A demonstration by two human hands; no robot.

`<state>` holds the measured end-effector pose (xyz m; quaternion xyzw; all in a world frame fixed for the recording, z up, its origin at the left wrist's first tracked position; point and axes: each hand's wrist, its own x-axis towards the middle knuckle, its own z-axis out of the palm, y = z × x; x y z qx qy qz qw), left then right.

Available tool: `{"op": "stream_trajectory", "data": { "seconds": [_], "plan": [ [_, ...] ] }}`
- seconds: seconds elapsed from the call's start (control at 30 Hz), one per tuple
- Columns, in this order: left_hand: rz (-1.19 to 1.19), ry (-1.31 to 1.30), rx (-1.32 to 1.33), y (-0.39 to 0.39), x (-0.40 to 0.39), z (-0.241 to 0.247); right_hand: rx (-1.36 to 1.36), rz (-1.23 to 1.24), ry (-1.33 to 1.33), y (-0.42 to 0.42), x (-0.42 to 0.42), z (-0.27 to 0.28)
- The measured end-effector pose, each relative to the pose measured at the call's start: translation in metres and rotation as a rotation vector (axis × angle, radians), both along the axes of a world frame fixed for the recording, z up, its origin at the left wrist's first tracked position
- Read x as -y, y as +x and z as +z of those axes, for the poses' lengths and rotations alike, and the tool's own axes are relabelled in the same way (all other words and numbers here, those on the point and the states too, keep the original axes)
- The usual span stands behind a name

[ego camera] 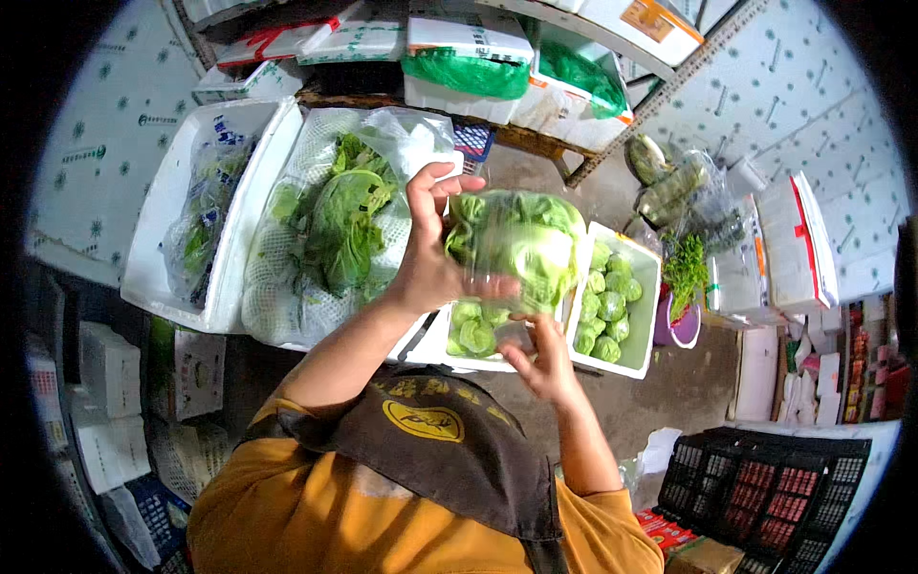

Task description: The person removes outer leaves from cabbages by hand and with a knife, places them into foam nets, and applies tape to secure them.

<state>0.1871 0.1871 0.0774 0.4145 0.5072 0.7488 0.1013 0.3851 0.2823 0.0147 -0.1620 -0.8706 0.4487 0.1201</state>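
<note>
My left hand (432,262) holds a leafy green head of cabbage (527,244) from its left side, fingers raised and thumb beneath. Clear plastic film seems to cover the cabbage, and the middle of it is blurred. Just below is my right hand (546,362), its fingertips close to the underside of the cabbage and a clear patch of film; whether they pinch the film is unclear. Under both hands, a white foam box (495,361) holds wrapped green heads. To its right, another foam box (649,316) contains several more round wrapped heads (611,306).
Loose leaves (348,229) lie on white foam netting (269,308) at the left. Beyond that stands a foam box (161,287) of bagged greens. A purple bucket (678,326) with leafy herbs is on the right. Shelved boxes (466,36) line the back; black crates (760,481) stand lower right.
</note>
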Motion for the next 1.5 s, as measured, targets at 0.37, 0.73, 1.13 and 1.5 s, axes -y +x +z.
{"op": "stream_trajectory", "data": {
  "seconds": [0.37,0.73,1.13,1.5],
  "plan": [
    [-0.121,-0.561,-0.351,0.011,0.007,-0.045,-0.534,0.087,0.015,-0.021,-0.018,0.097],
    [-0.257,-0.176,0.755,0.057,0.026,-0.036,-0.124,-0.102,-0.794,0.001,0.02,-0.007],
    [0.037,-0.606,-0.186,0.07,0.096,-0.049,-0.234,0.161,-0.97,0.024,0.043,-0.028],
    [-0.272,-0.879,-0.338,0.053,0.055,-0.01,-0.373,0.002,-1.129,0.021,0.054,-0.057]
  ]
}}
